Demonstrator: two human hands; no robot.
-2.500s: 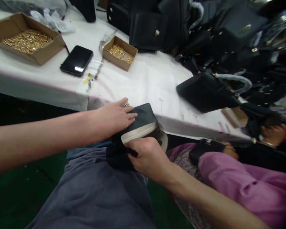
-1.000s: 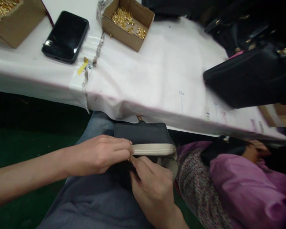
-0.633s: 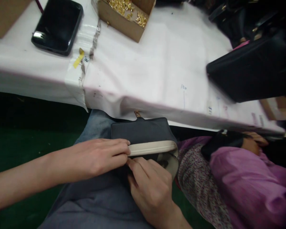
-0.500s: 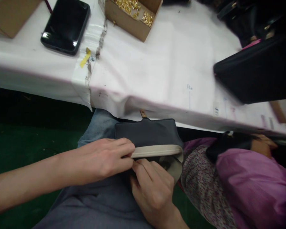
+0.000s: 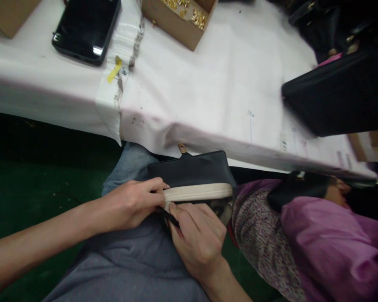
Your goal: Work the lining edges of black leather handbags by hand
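Note:
On my lap, against the table's front edge, lies a dark handbag (image 5: 192, 167) with a cream inner band (image 5: 198, 191) along its opening. A small tan tab with a metal end (image 5: 182, 148) sticks up from its far edge. My left hand (image 5: 138, 201) pinches the bag's rim at the left end of the cream band. Close beside it, my right hand (image 5: 201, 235) is closed on the near rim, its thumb pressed at the band's corner. A black edge strip shows between the two hands. The fingertips and the bag's inside are partly hidden.
A white-covered table (image 5: 208, 84) runs across the view. On it are a black glossy device (image 5: 86, 29), a cardboard box (image 5: 176, 23) of small gold-coloured metal pieces and a black bag (image 5: 337, 92). At right sits a person in a purple sleeve (image 5: 330, 235), holding a dark item.
Both hands have shifted slightly left along the bag's rim, and the bag has tilted a little. The right thumb now shows on the cream band's corner, and a black strip is visible.

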